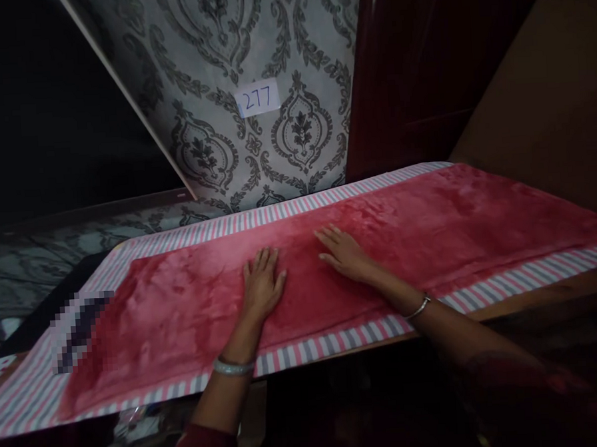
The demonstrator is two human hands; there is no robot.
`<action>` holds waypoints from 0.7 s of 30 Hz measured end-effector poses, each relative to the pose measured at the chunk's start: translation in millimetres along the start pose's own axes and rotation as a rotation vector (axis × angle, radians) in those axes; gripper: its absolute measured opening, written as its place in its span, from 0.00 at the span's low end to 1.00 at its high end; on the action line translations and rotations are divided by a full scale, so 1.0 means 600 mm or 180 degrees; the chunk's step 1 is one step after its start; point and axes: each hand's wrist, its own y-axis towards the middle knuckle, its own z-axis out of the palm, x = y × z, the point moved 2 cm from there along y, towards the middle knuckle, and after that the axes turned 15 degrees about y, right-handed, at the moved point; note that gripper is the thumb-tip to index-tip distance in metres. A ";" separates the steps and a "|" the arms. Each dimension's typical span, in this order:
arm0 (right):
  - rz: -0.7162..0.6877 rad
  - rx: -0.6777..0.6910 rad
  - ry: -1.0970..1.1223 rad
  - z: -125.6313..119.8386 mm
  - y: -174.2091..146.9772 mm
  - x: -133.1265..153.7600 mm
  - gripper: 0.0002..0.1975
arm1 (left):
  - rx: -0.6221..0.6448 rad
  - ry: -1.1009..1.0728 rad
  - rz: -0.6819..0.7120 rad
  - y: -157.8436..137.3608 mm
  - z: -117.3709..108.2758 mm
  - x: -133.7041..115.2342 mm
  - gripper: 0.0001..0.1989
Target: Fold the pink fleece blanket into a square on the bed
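Observation:
A red plush cloth (419, 227), like a blanket or towel, lies spread over a striped pink, grey and white cloth (329, 344) on a table. My left hand (262, 283) rests flat on the red cloth near its middle, fingers spread and pointing away from me. To the right of it, my right hand (344, 251) lies on the same cloth with its fingers stretched toward the upper left. Neither hand grips the fabric. Uneven lighter and darker patches mark the plush surface.
A patterned wall (303, 116) stands behind the table, with a paper labelled 277 (257, 97). A large dark screen (62, 109) is at the left. A blurred-out dark patch (81, 331) covers the cloth's left end. The table's wooden edge (547, 294) shows at the right front.

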 end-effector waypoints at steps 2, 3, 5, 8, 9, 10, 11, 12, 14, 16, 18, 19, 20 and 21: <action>0.0135 0.0058 -0.0360 0.018 -0.004 -0.015 0.32 | 0.0108 0.0057 0.0133 -0.002 0.001 -0.006 0.31; 0.0136 0.0078 -0.0475 0.028 -0.009 -0.017 0.33 | 0.0192 0.0093 0.0190 -0.002 0.004 -0.009 0.31; 0.0016 0.0122 -0.0595 0.044 -0.019 -0.015 0.32 | 0.0335 0.0175 0.0219 -0.003 0.009 -0.014 0.32; -0.0292 0.0274 -0.0576 0.052 -0.029 -0.009 0.31 | 0.0402 0.0281 0.0059 -0.006 0.012 -0.015 0.32; -0.0405 0.0347 -0.0544 0.052 -0.031 -0.007 0.31 | 0.0419 0.0304 -0.0014 -0.007 0.012 -0.014 0.32; -0.0500 0.0409 -0.0507 0.051 -0.033 -0.006 0.31 | 0.0445 0.0322 -0.0090 -0.008 0.012 -0.011 0.32; -0.0569 0.0457 -0.0468 0.050 -0.034 -0.005 0.32 | 0.0469 0.0340 -0.0172 -0.010 0.011 -0.008 0.32; -0.0615 0.0493 -0.0430 0.049 -0.036 -0.004 0.33 | 0.0485 0.0361 -0.0255 -0.011 0.010 -0.005 0.32; -0.0676 0.0558 -0.0358 0.047 -0.039 0.000 0.34 | 0.0500 0.0413 -0.0394 -0.013 0.008 0.002 0.33; -0.0745 0.0664 -0.0288 0.047 -0.043 0.006 0.34 | 0.0508 0.0457 -0.0460 -0.015 0.008 0.005 0.32; -0.0839 0.0819 -0.0205 0.048 -0.048 0.013 0.33 | 0.0519 0.0484 -0.0474 -0.017 0.008 0.005 0.32; -0.0886 0.0894 -0.0153 0.049 -0.050 0.016 0.31 | 0.0519 0.0495 -0.0465 -0.019 0.008 0.004 0.32; -0.0930 0.0963 -0.0095 0.049 -0.052 0.019 0.30 | 0.0510 0.0511 -0.0449 -0.020 0.007 0.004 0.32; -0.0969 0.1022 -0.0037 0.049 -0.054 0.020 0.30 | 0.0497 0.0537 -0.0431 -0.022 0.007 0.005 0.32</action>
